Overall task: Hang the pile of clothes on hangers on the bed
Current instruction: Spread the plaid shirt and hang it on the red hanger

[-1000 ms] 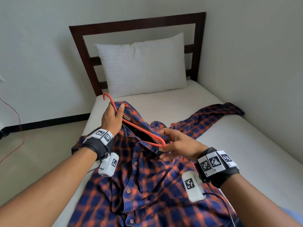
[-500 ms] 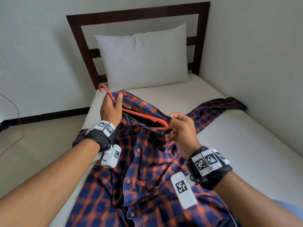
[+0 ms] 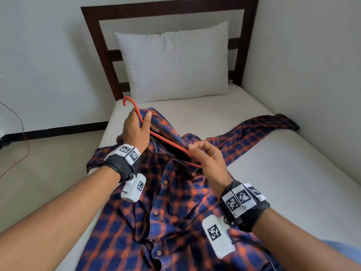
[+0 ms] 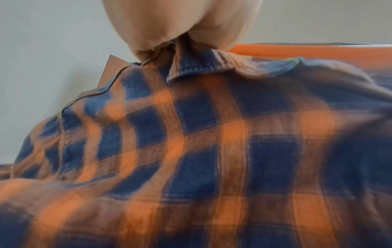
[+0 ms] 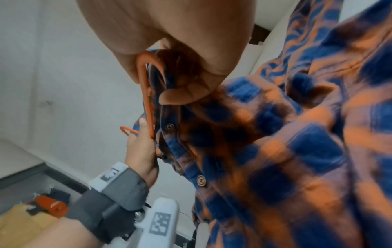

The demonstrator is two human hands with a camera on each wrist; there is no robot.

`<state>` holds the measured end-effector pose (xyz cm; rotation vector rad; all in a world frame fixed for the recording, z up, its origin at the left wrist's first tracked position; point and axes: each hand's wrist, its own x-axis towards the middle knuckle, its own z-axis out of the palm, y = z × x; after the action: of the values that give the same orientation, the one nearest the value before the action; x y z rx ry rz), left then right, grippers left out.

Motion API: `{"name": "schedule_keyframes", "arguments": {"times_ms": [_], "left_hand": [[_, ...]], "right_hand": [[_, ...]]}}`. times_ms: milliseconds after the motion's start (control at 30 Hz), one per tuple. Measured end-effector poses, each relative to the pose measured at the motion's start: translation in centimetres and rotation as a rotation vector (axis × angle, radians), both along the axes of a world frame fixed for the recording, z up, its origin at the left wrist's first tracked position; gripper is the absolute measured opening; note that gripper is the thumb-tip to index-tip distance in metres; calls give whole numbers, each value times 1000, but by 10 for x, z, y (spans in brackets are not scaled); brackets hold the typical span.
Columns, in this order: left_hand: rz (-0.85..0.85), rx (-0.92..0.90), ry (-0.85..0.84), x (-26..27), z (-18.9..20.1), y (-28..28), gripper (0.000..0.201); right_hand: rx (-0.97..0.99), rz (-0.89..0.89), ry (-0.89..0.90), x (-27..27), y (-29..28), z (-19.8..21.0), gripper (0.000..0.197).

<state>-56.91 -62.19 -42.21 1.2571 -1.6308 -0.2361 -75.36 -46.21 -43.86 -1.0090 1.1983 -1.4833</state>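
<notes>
On the white mattress (image 3: 283,173) before me lies the blue-and-orange plaid button shirt (image 3: 172,212), collar lifted at twelve o'clock, one sleeve trailing toward two o'clock. I judge I am mid-way threading the thin orange plastic hanger (image 3: 168,142) into its shoulders. My left hand (image 3: 134,130) grips hook-neck and collar together; my right hand (image 3: 209,163) pinches the hanger's end with the shirt's front edge. Next, I should pull the right shoulder over that end. The white pillow (image 3: 175,61) and dark wooden headboard (image 3: 93,45) sit beyond, not obstructing.
</notes>
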Motion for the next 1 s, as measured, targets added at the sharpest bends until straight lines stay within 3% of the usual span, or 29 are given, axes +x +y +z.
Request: {"name": "schedule_keyframes", "arguments": {"times_ms": [233,367,600,733,833,1000], "left_hand": [[-15,20,-90,-2,-3,14,28],[-65,-50,-169,1,-4,17,32],[-78,-31,-186,8,-1,19,45],[-87,-7,-171,0,-10,30,40],[-68,11,-240,-1,-14,37,41],[70,138,-422,15,-12,45,38]], "right_hand": [[104,-59,-189,-1,-9,-23,22],[78,-231,13,-1,-12,-35,22],[130,-221,-109,-8,-19,-28,20],[114,-380,-24,-17,-18,-28,16],[134,-469,153,-20,-20,-39,18],[100,-387,230,-17,-25,-38,17]]}}
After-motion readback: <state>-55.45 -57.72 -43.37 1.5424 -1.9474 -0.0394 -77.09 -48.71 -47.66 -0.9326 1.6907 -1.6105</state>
